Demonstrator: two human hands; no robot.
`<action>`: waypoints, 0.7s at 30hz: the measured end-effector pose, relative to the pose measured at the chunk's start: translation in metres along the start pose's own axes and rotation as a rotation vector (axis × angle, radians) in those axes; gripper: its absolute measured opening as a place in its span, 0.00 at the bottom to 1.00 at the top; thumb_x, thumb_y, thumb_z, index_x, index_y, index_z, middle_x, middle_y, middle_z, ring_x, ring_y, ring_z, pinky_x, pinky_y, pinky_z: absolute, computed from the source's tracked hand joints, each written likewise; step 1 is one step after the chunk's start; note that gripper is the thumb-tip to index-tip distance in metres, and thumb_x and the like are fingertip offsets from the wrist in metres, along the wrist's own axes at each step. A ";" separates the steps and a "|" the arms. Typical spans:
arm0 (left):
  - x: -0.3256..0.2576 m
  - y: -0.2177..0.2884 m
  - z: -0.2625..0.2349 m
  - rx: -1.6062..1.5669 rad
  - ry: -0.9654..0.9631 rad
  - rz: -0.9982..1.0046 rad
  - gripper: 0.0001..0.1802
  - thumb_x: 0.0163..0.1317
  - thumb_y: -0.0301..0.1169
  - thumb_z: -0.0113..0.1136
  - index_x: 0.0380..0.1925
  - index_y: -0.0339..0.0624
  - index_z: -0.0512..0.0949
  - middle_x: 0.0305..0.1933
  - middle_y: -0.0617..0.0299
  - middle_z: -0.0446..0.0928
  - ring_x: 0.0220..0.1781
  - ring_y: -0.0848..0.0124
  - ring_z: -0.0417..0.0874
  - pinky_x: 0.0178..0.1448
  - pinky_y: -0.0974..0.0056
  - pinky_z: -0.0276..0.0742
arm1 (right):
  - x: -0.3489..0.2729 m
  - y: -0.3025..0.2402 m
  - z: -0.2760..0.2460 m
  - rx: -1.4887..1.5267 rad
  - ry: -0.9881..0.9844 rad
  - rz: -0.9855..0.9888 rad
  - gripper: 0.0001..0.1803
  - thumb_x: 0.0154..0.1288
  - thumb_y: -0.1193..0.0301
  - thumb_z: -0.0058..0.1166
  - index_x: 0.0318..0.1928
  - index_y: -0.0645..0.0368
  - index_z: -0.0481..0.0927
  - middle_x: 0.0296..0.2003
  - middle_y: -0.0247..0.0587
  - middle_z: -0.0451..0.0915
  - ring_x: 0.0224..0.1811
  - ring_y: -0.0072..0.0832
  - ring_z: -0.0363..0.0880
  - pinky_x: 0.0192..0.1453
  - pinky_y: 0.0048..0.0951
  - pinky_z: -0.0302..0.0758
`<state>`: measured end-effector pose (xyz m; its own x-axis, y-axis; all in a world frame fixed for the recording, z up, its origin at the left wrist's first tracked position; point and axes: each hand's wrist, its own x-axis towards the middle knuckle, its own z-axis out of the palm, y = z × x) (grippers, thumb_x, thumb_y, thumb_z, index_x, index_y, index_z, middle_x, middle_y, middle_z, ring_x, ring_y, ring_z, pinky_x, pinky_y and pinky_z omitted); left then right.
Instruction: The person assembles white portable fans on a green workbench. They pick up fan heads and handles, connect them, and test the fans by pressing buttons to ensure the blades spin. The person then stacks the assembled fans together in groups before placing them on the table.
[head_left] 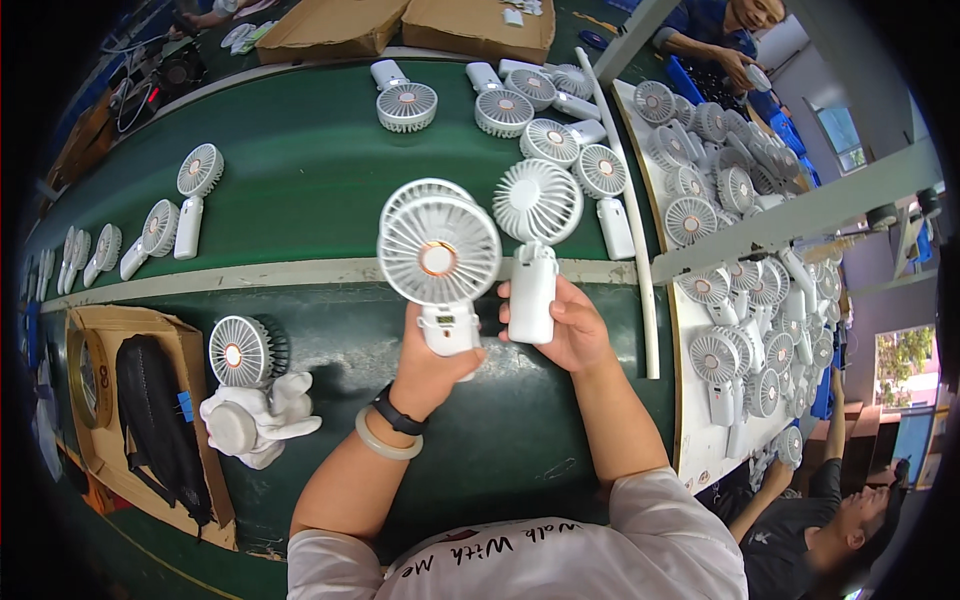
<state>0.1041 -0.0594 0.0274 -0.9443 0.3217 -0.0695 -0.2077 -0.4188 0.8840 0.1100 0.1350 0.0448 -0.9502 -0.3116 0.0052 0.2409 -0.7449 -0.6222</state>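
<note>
My left hand is closed round the handle of a white handheld fan. Its round grille, with an orange ring at the centre, faces me, and a small dark display shows on the handle. A second grille rim sticks out behind this head; whether my left hand holds that one too, I cannot tell. In my right hand, thumb and fingers grip another white handheld fan, upright with its plain-hubbed side toward me. Both fans are raised side by side above the dark green worktop.
Several white fans lie on the green belt ahead. A white pole divides it from a right-hand table heaped with fans. Two people work there. At left are a cardboard box with a black bag, another fan and a white lobed object.
</note>
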 end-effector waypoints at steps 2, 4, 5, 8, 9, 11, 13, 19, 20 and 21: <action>0.000 0.001 0.000 -0.038 0.038 -0.048 0.38 0.41 0.14 0.61 0.55 0.40 0.57 0.46 0.59 0.70 0.46 0.70 0.76 0.44 0.66 0.77 | 0.000 0.001 -0.009 0.040 0.007 -0.004 0.36 0.50 0.77 0.55 0.62 0.62 0.57 0.51 0.53 0.70 0.47 0.42 0.75 0.50 0.46 0.76; 0.000 0.001 -0.006 -0.040 0.013 -0.039 0.34 0.45 0.18 0.59 0.55 0.37 0.60 0.52 0.53 0.68 0.49 0.61 0.76 0.46 0.56 0.81 | 0.003 0.007 -0.012 -0.017 0.019 -0.043 0.40 0.47 0.78 0.56 0.63 0.59 0.56 0.50 0.51 0.69 0.45 0.42 0.74 0.48 0.45 0.76; 0.001 0.004 -0.007 -0.091 -0.005 -0.065 0.33 0.46 0.20 0.60 0.55 0.37 0.60 0.52 0.53 0.68 0.49 0.61 0.76 0.46 0.56 0.81 | 0.003 0.006 -0.012 0.070 -0.003 -0.048 0.43 0.46 0.80 0.58 0.64 0.54 0.55 0.48 0.47 0.70 0.42 0.38 0.75 0.46 0.42 0.76; 0.001 0.006 -0.014 -0.262 -0.098 -0.128 0.33 0.46 0.26 0.63 0.54 0.35 0.62 0.51 0.54 0.68 0.50 0.60 0.76 0.46 0.54 0.81 | 0.003 0.005 -0.018 0.031 0.074 -0.059 0.42 0.49 0.80 0.58 0.65 0.52 0.54 0.47 0.44 0.70 0.39 0.35 0.74 0.45 0.40 0.76; 0.000 0.008 -0.016 -0.314 -0.121 -0.140 0.34 0.46 0.26 0.64 0.54 0.35 0.62 0.51 0.54 0.69 0.51 0.60 0.76 0.46 0.53 0.81 | 0.004 0.003 -0.019 0.028 0.040 -0.062 0.43 0.52 0.77 0.61 0.66 0.53 0.52 0.46 0.44 0.72 0.41 0.35 0.77 0.47 0.41 0.77; -0.002 0.007 -0.016 -0.349 -0.148 -0.161 0.36 0.45 0.28 0.66 0.55 0.35 0.62 0.51 0.54 0.69 0.51 0.60 0.76 0.46 0.51 0.81 | 0.003 0.002 -0.015 -0.038 0.095 -0.050 0.44 0.53 0.74 0.63 0.66 0.54 0.51 0.46 0.44 0.73 0.43 0.37 0.78 0.48 0.42 0.77; -0.004 0.009 -0.012 -0.346 -0.139 -0.147 0.34 0.45 0.24 0.62 0.55 0.34 0.61 0.48 0.50 0.72 0.49 0.59 0.78 0.47 0.51 0.80 | 0.002 0.002 -0.011 -0.090 0.122 -0.059 0.47 0.53 0.70 0.64 0.67 0.55 0.48 0.45 0.43 0.75 0.46 0.39 0.79 0.51 0.44 0.76; -0.006 0.007 -0.011 -0.321 -0.165 -0.176 0.35 0.45 0.23 0.63 0.55 0.34 0.62 0.46 0.48 0.74 0.49 0.58 0.78 0.50 0.51 0.79 | 0.003 0.004 -0.014 -0.148 0.089 -0.044 0.46 0.52 0.70 0.65 0.67 0.55 0.49 0.45 0.42 0.74 0.46 0.38 0.79 0.51 0.43 0.76; -0.006 0.006 -0.011 -0.318 -0.168 -0.181 0.35 0.44 0.24 0.63 0.55 0.34 0.62 0.46 0.48 0.74 0.49 0.59 0.78 0.50 0.50 0.79 | 0.003 0.004 -0.014 -0.123 0.092 -0.044 0.45 0.52 0.71 0.65 0.66 0.56 0.50 0.45 0.42 0.75 0.46 0.38 0.78 0.50 0.41 0.76; -0.006 0.006 -0.011 -0.332 -0.169 -0.179 0.35 0.44 0.24 0.64 0.55 0.34 0.62 0.46 0.48 0.74 0.49 0.59 0.78 0.50 0.51 0.79 | 0.003 0.003 -0.012 -0.099 0.092 -0.043 0.44 0.52 0.73 0.64 0.66 0.56 0.51 0.45 0.42 0.75 0.46 0.38 0.78 0.50 0.39 0.76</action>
<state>0.1057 -0.0730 0.0283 -0.8360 0.5381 -0.1072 -0.4623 -0.5856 0.6659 0.1053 0.1385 0.0335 -0.9745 -0.2217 -0.0357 0.1832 -0.6933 -0.6970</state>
